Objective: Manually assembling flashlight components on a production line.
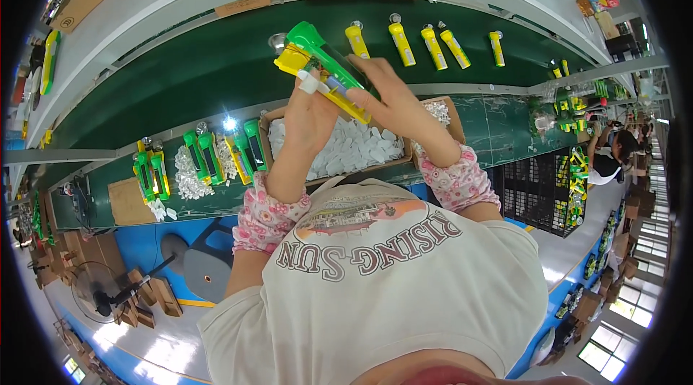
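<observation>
Over the bench I hold a flashlight [328,60] whose green and yellow housing halves are parted, with wires and a blue-grey cell showing between them. My right hand [393,100] is closed round its lower end, fingers along the green half. From below, my left hand [310,121] supports the yellow half. A small white part [309,82] shows at the left fingertips; whether it is loose or fixed to the flashlight I cannot tell. Beneath both hands is a cardboard box [393,167] filled with translucent plastic pieces [350,148].
Several yellow flashlights [402,44] lie on the green conveyor belt [216,53] beyond. At left on the bench stand green flashlights [207,156], one lit, beside piles of small clear parts [189,177]. A black crate [530,193] is at right. Another person [613,154] sits farther right.
</observation>
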